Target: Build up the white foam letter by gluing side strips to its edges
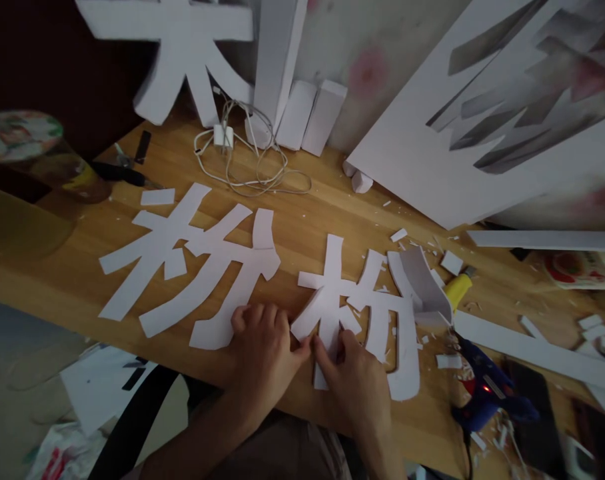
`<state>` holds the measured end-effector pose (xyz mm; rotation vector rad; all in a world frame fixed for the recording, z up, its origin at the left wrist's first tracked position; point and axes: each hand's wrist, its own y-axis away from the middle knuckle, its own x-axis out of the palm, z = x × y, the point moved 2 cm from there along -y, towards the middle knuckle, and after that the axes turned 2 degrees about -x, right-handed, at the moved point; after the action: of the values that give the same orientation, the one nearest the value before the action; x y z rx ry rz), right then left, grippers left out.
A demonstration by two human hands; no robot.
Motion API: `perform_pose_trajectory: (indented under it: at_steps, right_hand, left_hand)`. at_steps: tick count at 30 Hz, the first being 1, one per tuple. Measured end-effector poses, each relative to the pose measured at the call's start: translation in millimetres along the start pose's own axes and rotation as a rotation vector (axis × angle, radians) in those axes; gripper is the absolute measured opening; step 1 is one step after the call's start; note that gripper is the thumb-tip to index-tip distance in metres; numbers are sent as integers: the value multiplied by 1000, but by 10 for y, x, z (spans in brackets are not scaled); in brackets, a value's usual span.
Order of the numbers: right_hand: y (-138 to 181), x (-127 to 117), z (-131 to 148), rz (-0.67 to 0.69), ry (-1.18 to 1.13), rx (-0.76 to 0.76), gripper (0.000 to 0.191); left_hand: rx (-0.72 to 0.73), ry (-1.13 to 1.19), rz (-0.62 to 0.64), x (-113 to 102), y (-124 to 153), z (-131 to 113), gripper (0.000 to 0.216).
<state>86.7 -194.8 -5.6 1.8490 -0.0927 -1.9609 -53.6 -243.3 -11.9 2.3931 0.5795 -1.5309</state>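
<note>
The person is working at the near edge of a wooden worktop [302, 220], with both hands pressing on a white cut-out character [367, 307] lying flat just right of the middle. The left hand [262, 353] is resting palm-down with its fingers curled, its thumb tip touching the lower-left stroke of the character; whether it is pinching anything cannot be told. The right hand [355, 380] is lying just beside it, thumb and forefinger narrowed onto the bottom of the same stroke, pinning it to the wood rather than lifting it. A folded white strip [425, 283] is standing upright along the right side of this character, which suggests that side walls are being fitted to it and that only one stretch is in place; the left strokes show no wall. A second flat cut-out character [192, 267] is lying towards the left edge, apart from the hands and without any upright strip, so it appears untouched by this stage. A blue glue gun [482, 390] is lying near the right near corner with a red light showing, beside a yellow-tipped tool [457, 288] and scattered white offcuts [450, 263]. Long white strips [527, 347] are lying along the right side. At the far edge, a finished-looking thick white character [182, 53], white blocks [310, 117], a coiled white cable [247, 160] and a large printed board [482, 113] are leaning or resting against the wall. Scissors [125, 170] are lying near the far left corner.
</note>
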Motion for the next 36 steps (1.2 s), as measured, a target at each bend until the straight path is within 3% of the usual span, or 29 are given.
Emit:
perform_pose_trajectory:
  at_steps: [8, 16, 26, 36]
  right_hand:
    - [-44, -7, -14, -36, -61, 11, 33]
    - [-58, -70, 25, 41, -68, 35, 30]
    - [-28, -100, 25, -21, 103, -122, 27]
    - [-27, -116, 28, 13, 63, -79, 28]
  left_hand:
    - [9, -41, 64, -20, -78, -46, 20]
    - [24, -40, 71, -46, -105, -35, 19]
    - [34, -81, 84, -57, -122, -32, 22]
    - [28, -121, 136, -107, -131, -90, 20]
